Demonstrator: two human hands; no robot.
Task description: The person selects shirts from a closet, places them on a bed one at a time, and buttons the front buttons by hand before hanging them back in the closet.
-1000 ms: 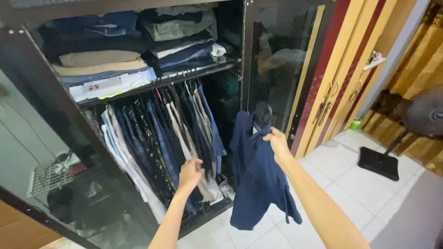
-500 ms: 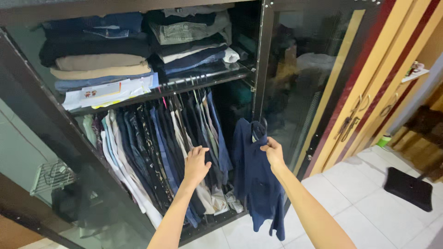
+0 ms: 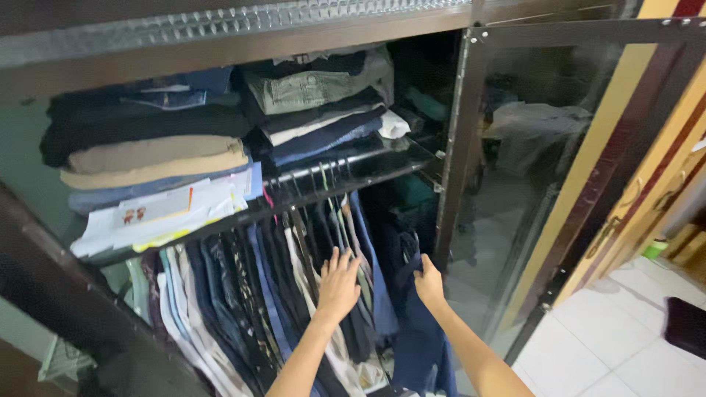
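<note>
The left hand [image 3: 338, 285] presses flat, fingers spread, against the hanging clothes [image 3: 243, 294]. Just right of it, the right hand [image 3: 429, 283] grips the navy shirt [image 3: 419, 345]; its hanger is hidden.

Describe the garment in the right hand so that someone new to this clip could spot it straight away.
Start at the dark wardrobe with folded clothes on its shelf and a hanging rail below. At the rail's right end, by the glass door, the right hand grips a dark navy garment on a hanger. Unlike the packed row of shirts under the left hand, it hangs alone.
</note>
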